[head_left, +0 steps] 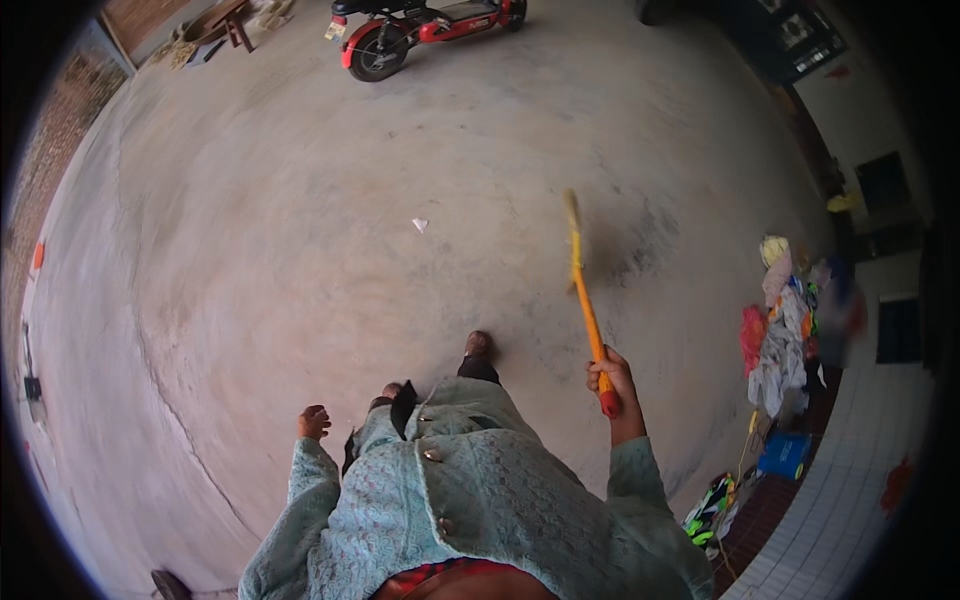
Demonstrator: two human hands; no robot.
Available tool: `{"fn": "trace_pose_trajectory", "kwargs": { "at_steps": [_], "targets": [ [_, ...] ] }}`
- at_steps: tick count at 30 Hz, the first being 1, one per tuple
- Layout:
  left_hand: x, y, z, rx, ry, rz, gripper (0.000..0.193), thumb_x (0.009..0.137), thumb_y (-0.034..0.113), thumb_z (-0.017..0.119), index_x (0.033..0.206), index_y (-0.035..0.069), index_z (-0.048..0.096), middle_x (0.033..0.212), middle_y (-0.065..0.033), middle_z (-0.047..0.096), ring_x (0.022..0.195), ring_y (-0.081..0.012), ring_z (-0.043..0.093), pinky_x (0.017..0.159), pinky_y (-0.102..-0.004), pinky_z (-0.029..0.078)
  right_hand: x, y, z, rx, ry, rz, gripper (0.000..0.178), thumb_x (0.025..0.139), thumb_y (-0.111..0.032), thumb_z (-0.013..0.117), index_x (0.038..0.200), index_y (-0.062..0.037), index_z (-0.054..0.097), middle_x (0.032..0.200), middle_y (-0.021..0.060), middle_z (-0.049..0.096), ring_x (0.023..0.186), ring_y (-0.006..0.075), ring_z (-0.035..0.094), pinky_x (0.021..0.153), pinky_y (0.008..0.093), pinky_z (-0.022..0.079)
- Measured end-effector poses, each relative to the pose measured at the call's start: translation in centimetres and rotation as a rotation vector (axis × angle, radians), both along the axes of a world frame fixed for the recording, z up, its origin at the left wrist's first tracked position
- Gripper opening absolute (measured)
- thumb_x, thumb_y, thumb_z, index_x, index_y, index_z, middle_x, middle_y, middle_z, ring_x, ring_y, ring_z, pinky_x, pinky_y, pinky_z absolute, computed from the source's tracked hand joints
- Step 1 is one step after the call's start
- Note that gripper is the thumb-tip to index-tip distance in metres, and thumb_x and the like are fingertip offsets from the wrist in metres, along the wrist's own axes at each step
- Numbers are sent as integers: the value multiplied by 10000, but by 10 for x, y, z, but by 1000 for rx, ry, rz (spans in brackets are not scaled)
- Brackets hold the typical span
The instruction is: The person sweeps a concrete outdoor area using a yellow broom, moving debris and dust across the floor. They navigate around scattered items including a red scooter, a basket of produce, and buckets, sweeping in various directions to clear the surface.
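Observation:
My right hand [614, 377] is wrapped round the orange handle of what looks like a broom [590, 315], near its red end. The tool slants up and away from me over the floor. Its far part is yellowish, narrow and blurred, so its exact shape is unclear. Out to the left of my body hangs my left hand [313, 422], fingers curled in, with nothing visible in it. A small white scrap [420, 225] lies on the concrete floor [300, 200] ahead of my feet.
A red and black electric scooter [430, 30] stands at the far side. Along the right wall lie a heap of bags and cloths [780, 340] and a blue box [784, 455]. My shoe [478, 345] is forward. A wooden stool [230, 20] stands far left beside a brick wall [60, 130].

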State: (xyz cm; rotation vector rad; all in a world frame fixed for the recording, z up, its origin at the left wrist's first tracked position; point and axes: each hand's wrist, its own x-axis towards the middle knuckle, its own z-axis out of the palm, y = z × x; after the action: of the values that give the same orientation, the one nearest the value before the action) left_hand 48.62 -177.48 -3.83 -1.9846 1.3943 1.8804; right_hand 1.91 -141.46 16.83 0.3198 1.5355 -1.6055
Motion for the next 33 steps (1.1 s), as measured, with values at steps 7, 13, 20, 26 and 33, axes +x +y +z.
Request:
{"fn": "trace_pose_trajectory", "kwargs": {
  "at_steps": [7,13,20,26,33],
  "targets": [
    [-5,52,47,84,-128,93,317,754,218,467,1028,62,498,777,-91,562,625,-192,570,474,-331,450,-158,10,-97,94,-104,-95,80,649,-47,470,590,-39,417,519,69,441,435,150,448,395,257,382],
    [-59,74,62,112,-49,39,303,758,200,498,1033,74,484,783,-77,568,616,-189,572,454,-320,441,-188,-45,-163,-9,-256,28,141,661,-87,490,533,-58,438,482,51,432,410,151,423,384,259,353],
    [-97,54,53,49,85,127,287,756,174,492,1011,42,501,798,-69,574,656,-154,569,504,-265,438,-91,-203,-163,-54,-278,320,111,600,-14,524,540,-54,440,480,54,431,403,161,445,362,289,364],
    [-86,44,60,-4,28,164,291,750,175,493,1008,42,502,803,-66,570,662,-149,563,519,-264,432,1,-306,-144,-150,-283,483,90,567,10,530,578,-19,445,504,80,456,430,192,475,372,310,375],
    [-81,38,63,-68,43,172,302,737,186,497,999,36,508,814,-76,571,678,-162,566,525,-272,435,27,-355,-118,-415,-608,758,183,654,-47,504,803,-41,399,621,45,448,492,120,443,408,249,360]
  ]
}}
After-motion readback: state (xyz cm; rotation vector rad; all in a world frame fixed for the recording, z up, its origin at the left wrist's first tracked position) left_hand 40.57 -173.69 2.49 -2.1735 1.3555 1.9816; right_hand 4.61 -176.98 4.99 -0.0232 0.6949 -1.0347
